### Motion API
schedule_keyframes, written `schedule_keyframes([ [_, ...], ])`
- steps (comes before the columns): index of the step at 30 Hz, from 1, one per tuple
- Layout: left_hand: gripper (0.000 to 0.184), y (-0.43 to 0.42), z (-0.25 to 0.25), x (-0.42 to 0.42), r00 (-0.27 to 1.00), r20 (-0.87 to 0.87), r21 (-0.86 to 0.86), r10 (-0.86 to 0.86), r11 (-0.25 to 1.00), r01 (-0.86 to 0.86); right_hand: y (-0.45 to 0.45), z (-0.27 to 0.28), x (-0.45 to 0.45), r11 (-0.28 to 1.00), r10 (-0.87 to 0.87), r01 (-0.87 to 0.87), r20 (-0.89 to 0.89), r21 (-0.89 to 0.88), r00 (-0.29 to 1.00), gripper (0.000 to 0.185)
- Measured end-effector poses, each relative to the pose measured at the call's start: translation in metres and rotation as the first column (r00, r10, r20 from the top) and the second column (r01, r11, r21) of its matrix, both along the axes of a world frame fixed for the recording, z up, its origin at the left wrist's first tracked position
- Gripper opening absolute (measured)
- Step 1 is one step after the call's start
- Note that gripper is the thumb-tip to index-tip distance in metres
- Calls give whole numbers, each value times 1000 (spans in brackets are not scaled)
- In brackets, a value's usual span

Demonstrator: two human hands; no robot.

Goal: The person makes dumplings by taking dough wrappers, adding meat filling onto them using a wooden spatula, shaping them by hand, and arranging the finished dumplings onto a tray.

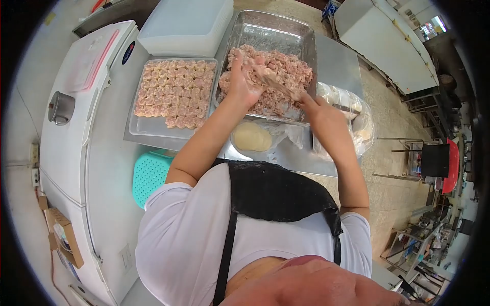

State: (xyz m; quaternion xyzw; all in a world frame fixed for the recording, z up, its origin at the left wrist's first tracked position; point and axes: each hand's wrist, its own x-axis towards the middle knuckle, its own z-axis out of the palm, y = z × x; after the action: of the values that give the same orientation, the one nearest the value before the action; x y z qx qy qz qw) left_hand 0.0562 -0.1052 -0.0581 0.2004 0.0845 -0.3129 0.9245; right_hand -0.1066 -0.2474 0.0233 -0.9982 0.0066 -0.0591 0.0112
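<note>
A deep metal tray [275, 19] holds a large heap of minced meat [291, 66]. Over its left side, my left hand [244, 84] is cupped, thumb up, around a lump of meat; whether a wrapper lies under it I cannot tell. My right hand [324, 122], at the tray's near right edge, is closed on a flat spatula [280, 84]. Meat coats the blade, which reaches to my left palm, and the handle end sticks out past my right hand. Just below the tray sits a stack of round pale dough wrappers [252, 136], on plastic.
Left of the meat, rows of open-topped dumplings [176, 86] fill most of a clear plastic tray [148, 125]. Stacked plastic containers [186, 25] stand behind. Bagged pale items [362, 122] lie right. A white chest freezer [76, 127], metal cup [61, 108] and turquoise stool [150, 178] are left.
</note>
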Motion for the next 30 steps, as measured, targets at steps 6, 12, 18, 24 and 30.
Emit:
schedule_keyframes([
  [6,43,-4,-6,-4,999,35,-90,37,995,-34,-24,-9,9,906,190,-218,111,362,975,28],
  [12,52,9,15,-26,672,687,396,-277,918,-27,-66,0,-8,687,-2,70,-95,723,995,34],
  [18,55,5,3,-16,80,814,532,-575,684,-499,-77,-3,-18,664,236,-85,-100,743,967,34],
  [24,49,4,-8,-26,73,636,642,-768,473,-604,-119,-81,13,624,332,-131,-110,771,937,37],
  [30,50,-6,-38,-18,524,546,834,-654,365,-414,-108,-60,17,942,254,-274,122,193,959,28],
])
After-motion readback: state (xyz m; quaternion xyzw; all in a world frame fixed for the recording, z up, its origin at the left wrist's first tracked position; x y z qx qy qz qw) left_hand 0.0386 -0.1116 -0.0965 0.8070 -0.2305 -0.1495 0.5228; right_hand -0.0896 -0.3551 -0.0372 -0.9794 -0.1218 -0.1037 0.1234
